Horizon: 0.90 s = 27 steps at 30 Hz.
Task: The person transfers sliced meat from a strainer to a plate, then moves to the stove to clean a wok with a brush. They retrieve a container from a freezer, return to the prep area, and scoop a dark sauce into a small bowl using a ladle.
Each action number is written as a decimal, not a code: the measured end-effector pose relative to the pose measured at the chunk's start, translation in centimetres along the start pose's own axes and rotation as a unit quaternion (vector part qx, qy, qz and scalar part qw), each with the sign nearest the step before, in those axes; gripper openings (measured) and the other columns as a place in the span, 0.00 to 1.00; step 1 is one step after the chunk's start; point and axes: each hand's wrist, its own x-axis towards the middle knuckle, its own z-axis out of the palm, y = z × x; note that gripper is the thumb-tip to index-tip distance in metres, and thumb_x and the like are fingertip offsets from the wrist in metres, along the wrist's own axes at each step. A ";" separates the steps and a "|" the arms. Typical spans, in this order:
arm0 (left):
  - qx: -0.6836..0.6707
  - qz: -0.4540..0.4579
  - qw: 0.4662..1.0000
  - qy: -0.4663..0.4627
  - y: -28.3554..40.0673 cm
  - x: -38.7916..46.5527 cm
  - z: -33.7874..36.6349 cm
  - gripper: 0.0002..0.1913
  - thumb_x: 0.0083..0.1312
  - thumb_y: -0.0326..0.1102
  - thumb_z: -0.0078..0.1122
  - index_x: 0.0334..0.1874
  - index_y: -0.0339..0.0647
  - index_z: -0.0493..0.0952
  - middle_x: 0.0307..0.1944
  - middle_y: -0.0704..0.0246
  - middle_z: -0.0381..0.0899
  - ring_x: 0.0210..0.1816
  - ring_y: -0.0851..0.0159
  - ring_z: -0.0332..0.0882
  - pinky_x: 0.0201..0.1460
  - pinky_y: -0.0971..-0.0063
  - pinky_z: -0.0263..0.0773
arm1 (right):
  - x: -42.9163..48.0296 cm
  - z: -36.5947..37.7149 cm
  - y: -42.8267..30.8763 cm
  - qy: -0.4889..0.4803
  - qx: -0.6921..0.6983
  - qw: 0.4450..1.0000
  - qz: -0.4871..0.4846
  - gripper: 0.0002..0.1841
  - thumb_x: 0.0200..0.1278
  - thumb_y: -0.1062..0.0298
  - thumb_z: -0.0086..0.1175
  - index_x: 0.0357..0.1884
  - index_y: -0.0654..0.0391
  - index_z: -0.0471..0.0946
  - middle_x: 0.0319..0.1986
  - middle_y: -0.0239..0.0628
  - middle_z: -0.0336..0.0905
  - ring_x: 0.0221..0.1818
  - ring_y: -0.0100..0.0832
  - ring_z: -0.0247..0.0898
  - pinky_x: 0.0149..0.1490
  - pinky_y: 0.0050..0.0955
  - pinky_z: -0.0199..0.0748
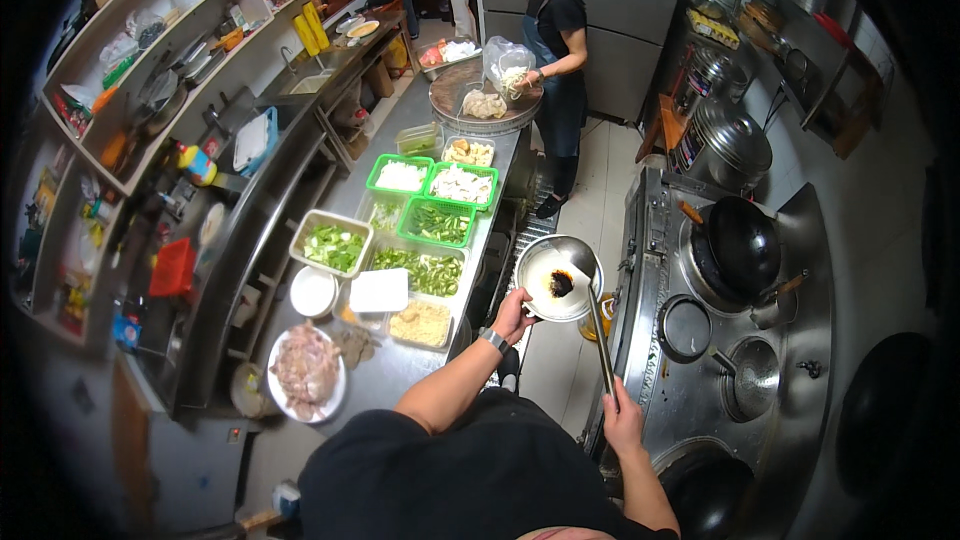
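Note:
My left hand point(514, 317) grips the near left rim of a white bowl point(540, 285), held out above the floor between counter and stove. A dark brown sauce point(560, 283) lies pooled in the bowl. In my right hand point(622, 412) is the long handle of a metal ladle point(602, 341). The ladle's round head point(576, 251) rests at or just over the far right side of the bowl; whether it touches is unclear. Partly hidden behind the bowl is a container of yellowish liquid point(596, 322).
Left, a steel counter point(379, 382) bears tubs of chopped greens point(439, 270), green baskets point(436, 221) and a plate of raw meat point(306, 371). At right, the stove point(697, 397) holds woks point(742, 240) and a strainer point(752, 379). A co-worker point(555, 52) stands at a round chopping block point(469, 86).

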 end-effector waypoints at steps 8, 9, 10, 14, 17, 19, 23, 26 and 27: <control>-0.014 0.021 0.999 -0.032 4.7 7.5 -0.4 0.10 0.63 0.34 0.52 0.45 0.45 0.70 0.48 0.67 0.75 0.52 0.63 0.74 0.53 0.53 0.78 | 8.6 2.0 -0.2 -0.025 0.001 0.999 0.020 0.20 0.72 0.68 0.53 0.65 0.58 0.74 0.23 0.44 0.78 0.25 0.37 0.79 0.33 0.34 0.73; -0.014 0.021 0.999 -0.030 5.0 8.1 -0.5 0.11 0.63 0.34 0.51 0.47 0.45 0.71 0.49 0.67 0.75 0.53 0.63 0.74 0.54 0.53 0.77 | 9.6 1.9 -0.3 -0.042 0.005 0.998 0.044 0.20 0.72 0.68 0.53 0.64 0.59 0.74 0.24 0.44 0.79 0.25 0.37 0.79 0.33 0.34 0.74; -0.012 0.022 0.999 -0.030 5.7 8.8 -0.6 0.12 0.62 0.34 0.51 0.49 0.45 0.71 0.51 0.67 0.75 0.53 0.63 0.74 0.54 0.53 0.77 | 10.4 2.2 -0.5 -0.044 -0.004 0.997 0.057 0.21 0.71 0.69 0.55 0.63 0.62 0.74 0.26 0.47 0.80 0.27 0.39 0.80 0.35 0.34 0.75; -0.009 0.027 0.998 -0.047 8.0 10.7 -0.9 0.18 0.62 0.33 0.50 0.56 0.45 0.71 0.53 0.66 0.74 0.54 0.63 0.74 0.55 0.54 0.76 | 13.3 3.5 -1.2 0.008 -0.032 0.998 -0.056 0.22 0.68 0.69 0.59 0.63 0.60 0.76 0.28 0.52 0.82 0.27 0.43 0.81 0.35 0.35 0.75; -0.019 0.030 0.999 -0.040 9.1 11.2 -1.0 0.19 0.62 0.32 0.49 0.57 0.44 0.71 0.53 0.67 0.74 0.54 0.63 0.74 0.54 0.54 0.77 | 15.3 4.1 -1.6 -0.021 -0.018 1.000 0.000 0.22 0.67 0.69 0.59 0.63 0.62 0.75 0.29 0.53 0.82 0.28 0.45 0.82 0.36 0.36 0.76; -0.024 0.025 0.999 -0.014 9.8 11.5 -1.1 0.19 0.62 0.32 0.49 0.56 0.43 0.71 0.53 0.66 0.75 0.54 0.63 0.75 0.54 0.54 0.77 | 16.5 4.5 -2.0 -0.011 -0.013 0.999 -0.035 0.22 0.67 0.69 0.60 0.63 0.60 0.76 0.27 0.51 0.82 0.26 0.42 0.81 0.34 0.35 0.75; -0.047 0.036 0.998 -0.013 10.5 11.8 -1.6 0.17 0.62 0.30 0.48 0.54 0.42 0.71 0.53 0.66 0.74 0.55 0.61 0.75 0.55 0.52 0.76 | 18.0 4.4 -2.5 -0.058 -0.019 0.998 0.010 0.22 0.66 0.69 0.61 0.62 0.60 0.77 0.38 0.54 0.83 0.39 0.49 0.83 0.43 0.36 0.79; -0.069 0.048 0.996 -0.011 10.8 12.2 -2.0 0.18 0.62 0.31 0.49 0.55 0.41 0.70 0.54 0.64 0.73 0.56 0.60 0.74 0.58 0.49 0.75 | 18.5 4.5 -2.7 -0.066 -0.013 0.998 0.017 0.22 0.65 0.69 0.62 0.62 0.61 0.77 0.43 0.56 0.84 0.46 0.52 0.84 0.48 0.38 0.81; -0.070 0.052 0.996 -0.005 10.8 12.4 -2.1 0.18 0.62 0.31 0.49 0.56 0.40 0.70 0.54 0.64 0.73 0.56 0.59 0.74 0.58 0.49 0.75 | 18.6 4.6 -2.7 -0.061 -0.015 0.998 -0.004 0.22 0.65 0.69 0.62 0.62 0.61 0.77 0.43 0.56 0.84 0.46 0.52 0.84 0.48 0.38 0.81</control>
